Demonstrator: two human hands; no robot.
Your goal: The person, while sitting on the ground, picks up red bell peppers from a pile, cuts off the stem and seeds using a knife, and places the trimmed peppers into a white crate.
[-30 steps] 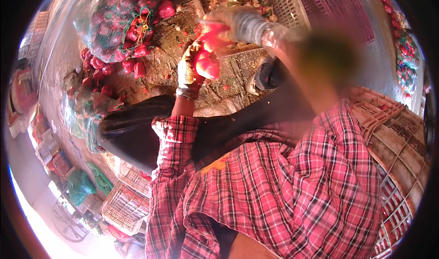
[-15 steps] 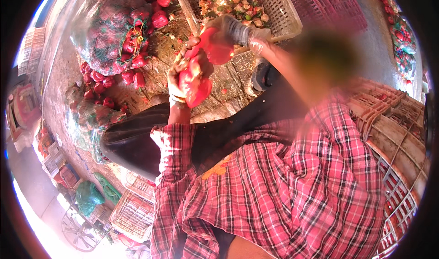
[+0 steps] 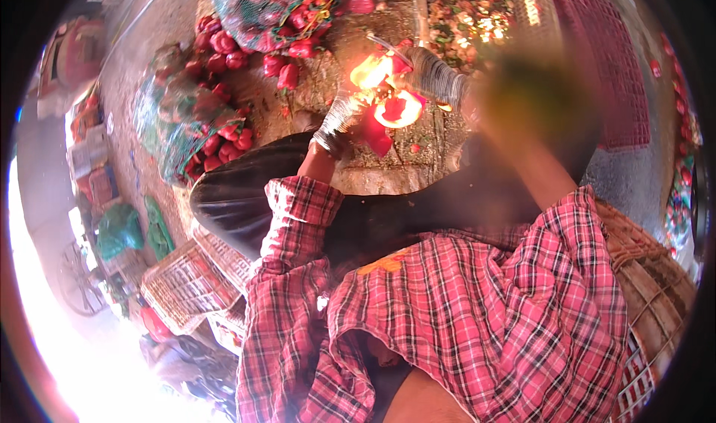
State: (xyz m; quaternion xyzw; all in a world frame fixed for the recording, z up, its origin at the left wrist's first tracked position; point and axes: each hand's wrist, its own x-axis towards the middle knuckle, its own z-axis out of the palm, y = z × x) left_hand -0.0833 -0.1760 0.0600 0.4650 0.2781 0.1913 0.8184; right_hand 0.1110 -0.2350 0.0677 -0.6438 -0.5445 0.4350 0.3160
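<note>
Two sunlit pieces of red bell pepper [image 3: 375,136] are held together before me, one showing a bright, ring-shaped cut edge. My left hand [image 3: 349,111], in a grey striped glove, closes around them from the left. From the right, my right hand [image 3: 436,76], also gloved in grey, reaches in with its fingers bent at the upper pepper piece. A thin pale sliver [image 3: 382,42] sticks out past its fingers; glare and blur hide what it is. Whole red bell peppers [image 3: 287,76] lie on the ground beyond my left hand.
Green net sacks of peppers [image 3: 168,117] stand at the left. Ahead is a crate [image 3: 420,9] of pepper cores and trimmings, with a magenta crate [image 3: 615,65] to its right. Plastic crates [image 3: 190,281] sit behind my left knee. A dark blurred spot covers part of my right forearm.
The view has swung, so the sacks and crate appear farther right and higher. The pepper my left hand holds now shows a bright cut edge. My right hand stays close to it.
</note>
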